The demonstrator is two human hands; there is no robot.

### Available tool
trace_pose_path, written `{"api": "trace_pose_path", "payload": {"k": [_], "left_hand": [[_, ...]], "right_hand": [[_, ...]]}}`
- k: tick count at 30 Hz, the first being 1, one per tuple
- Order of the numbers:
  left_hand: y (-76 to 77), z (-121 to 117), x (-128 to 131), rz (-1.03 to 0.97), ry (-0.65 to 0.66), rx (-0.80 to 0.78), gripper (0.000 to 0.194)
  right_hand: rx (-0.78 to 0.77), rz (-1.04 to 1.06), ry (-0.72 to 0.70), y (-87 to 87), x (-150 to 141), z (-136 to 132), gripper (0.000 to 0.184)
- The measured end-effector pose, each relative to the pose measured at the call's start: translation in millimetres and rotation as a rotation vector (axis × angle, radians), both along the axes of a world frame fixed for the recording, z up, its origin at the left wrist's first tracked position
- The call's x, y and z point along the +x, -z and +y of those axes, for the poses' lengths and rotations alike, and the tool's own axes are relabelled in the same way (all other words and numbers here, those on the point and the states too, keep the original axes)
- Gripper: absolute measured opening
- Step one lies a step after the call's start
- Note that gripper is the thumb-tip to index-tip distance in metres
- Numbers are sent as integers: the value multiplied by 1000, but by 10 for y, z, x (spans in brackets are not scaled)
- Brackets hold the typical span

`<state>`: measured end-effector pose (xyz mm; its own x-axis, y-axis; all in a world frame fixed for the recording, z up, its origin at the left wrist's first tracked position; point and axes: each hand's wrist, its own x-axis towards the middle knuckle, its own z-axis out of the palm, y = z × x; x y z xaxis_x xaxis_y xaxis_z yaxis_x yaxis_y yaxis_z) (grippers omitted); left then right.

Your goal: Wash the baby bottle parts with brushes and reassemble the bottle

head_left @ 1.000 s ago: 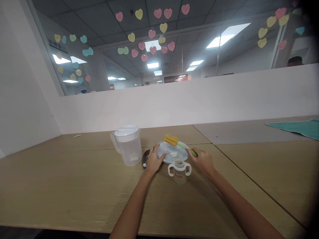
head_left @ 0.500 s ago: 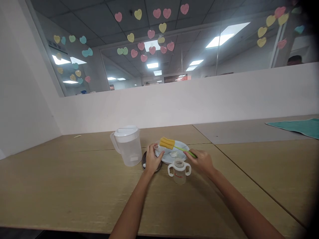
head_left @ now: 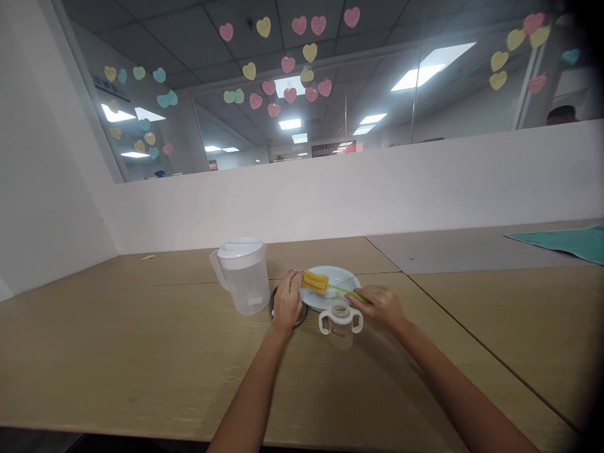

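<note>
My right hand (head_left: 380, 305) is closed round the green handle of a bottle brush with a yellow sponge head (head_left: 315, 282). The sponge points left, over the white plate (head_left: 346, 277), and its tip meets the fingers of my left hand (head_left: 289, 299). Those fingers are curled round a small clear cap, now mostly hidden by the hand. A small white piece (head_left: 330, 293) lies on the plate. In front of the plate stands a clear baby bottle (head_left: 340, 333), upright and uncapped, with two white handles. Below my left hand is a dark round dish (head_left: 299, 319), partly covered.
A translucent lidded pitcher (head_left: 246, 286) stands to the left of my left hand. At the far right lies a teal cloth (head_left: 566, 241). The white wall (head_left: 330, 201) with a window above it closes off the table's back.
The brush's sponge head has dropped slightly and moved left against my left hand. My left hand has turned and closed further, covering the clear cap that showed between its fingers.
</note>
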<state>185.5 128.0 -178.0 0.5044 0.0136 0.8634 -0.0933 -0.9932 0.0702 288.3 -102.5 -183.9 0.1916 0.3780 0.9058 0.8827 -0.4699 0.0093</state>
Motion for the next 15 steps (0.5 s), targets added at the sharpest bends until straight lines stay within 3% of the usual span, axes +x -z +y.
{"api": "trace_pose_path", "payload": {"k": [4,15], "left_hand": [[14,-23,-4,30,43,61,52],[-17,-75,-71,111,164,64,46]], "right_hand": [[-92,-69,-53,1,-10,2,36],[-65,-104,-18,0,-6,-16,31]]}}
